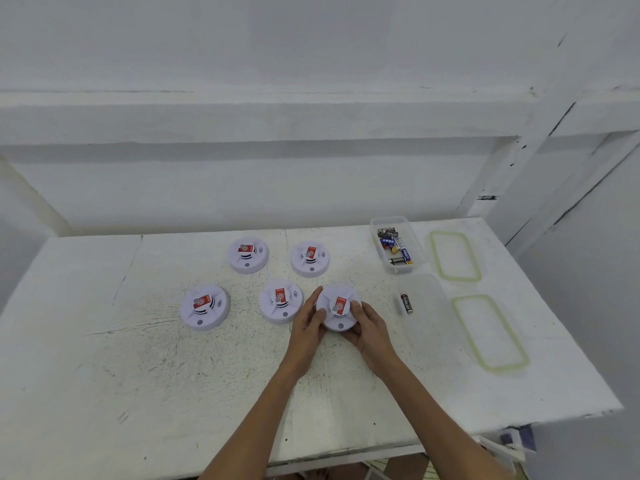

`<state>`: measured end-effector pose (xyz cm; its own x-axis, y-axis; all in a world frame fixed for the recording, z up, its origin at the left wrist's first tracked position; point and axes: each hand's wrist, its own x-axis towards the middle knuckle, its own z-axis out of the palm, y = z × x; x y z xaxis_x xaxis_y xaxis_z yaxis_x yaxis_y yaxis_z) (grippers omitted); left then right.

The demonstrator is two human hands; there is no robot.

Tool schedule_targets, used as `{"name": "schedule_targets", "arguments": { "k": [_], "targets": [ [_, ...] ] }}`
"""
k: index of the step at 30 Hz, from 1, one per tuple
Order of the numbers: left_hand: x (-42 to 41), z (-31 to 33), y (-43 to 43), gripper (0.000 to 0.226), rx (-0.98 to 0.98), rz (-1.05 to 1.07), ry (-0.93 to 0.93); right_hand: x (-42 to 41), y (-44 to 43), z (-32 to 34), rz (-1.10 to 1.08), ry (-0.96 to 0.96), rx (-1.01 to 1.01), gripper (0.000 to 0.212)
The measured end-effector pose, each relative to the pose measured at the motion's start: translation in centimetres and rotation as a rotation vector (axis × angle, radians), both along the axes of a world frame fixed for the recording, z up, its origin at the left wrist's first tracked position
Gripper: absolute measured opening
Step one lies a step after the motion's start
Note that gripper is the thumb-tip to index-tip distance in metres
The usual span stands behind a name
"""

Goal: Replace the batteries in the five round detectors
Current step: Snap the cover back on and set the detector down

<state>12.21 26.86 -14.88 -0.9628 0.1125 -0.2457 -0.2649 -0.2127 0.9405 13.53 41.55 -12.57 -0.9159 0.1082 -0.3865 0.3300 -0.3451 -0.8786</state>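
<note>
Several round white detectors with red stickers sit face up on the white table [104,341]. The front right detector [337,308] is between my hands. My left hand [308,323] holds its left side with fingers stretched along the rim. My right hand [367,327] grips its right side, thumb on top. The others lie at front centre [280,301], front left [204,306], back left [247,254] and back right [310,258]. A clear tub [415,252] at the back right holds several batteries [394,245]. A lone black battery [406,303] lies in a second clear tub.
The second clear tub [433,306] stands right of my hands. Two green-rimmed lids lie beyond it, one at the back [454,256] and one nearer [490,332]. A white wall with ledges runs behind the table. The table's edge drops off at the right.
</note>
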Motion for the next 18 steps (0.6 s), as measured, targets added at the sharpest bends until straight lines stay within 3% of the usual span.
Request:
{"name": "schedule_targets", "arguments": {
  "k": [18],
  "targets": [
    [0.22,0.72,-0.01,0.047,-0.01,0.0,-0.023,0.16,-0.12,0.4,0.003,-0.012,0.007,0.032]
  ]
}}
